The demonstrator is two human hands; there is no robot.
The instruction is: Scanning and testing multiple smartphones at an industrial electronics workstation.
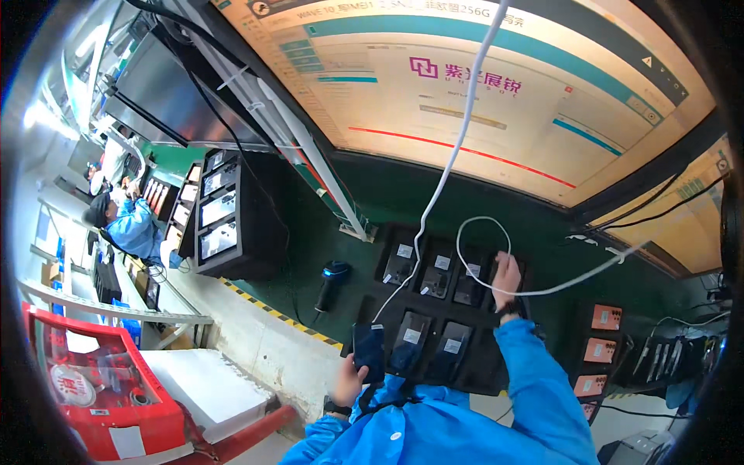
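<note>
My left hand (347,381), at the tray's near left corner, is closed around a dark phone (370,350). A thin white cable (439,194) runs down from above to the top end of this phone. Over the far right of the black tray (377,301), my right hand (506,277) has its fingers drawn together at the end of a second white cable (459,242), which loops beside it. Several dark phones with small white labels, such as this one (409,341), lie in the tray's slots. What lies beneath my right hand is mostly hidden.
A black handheld scanner (332,285) stands left of the tray. Large screens (480,93) rise behind the bench. Further trays hold white-faced items (218,208) on the left and orange-pink items (601,350) on the right. A red box (108,387) is at lower left; a person in blue (133,229) works beyond.
</note>
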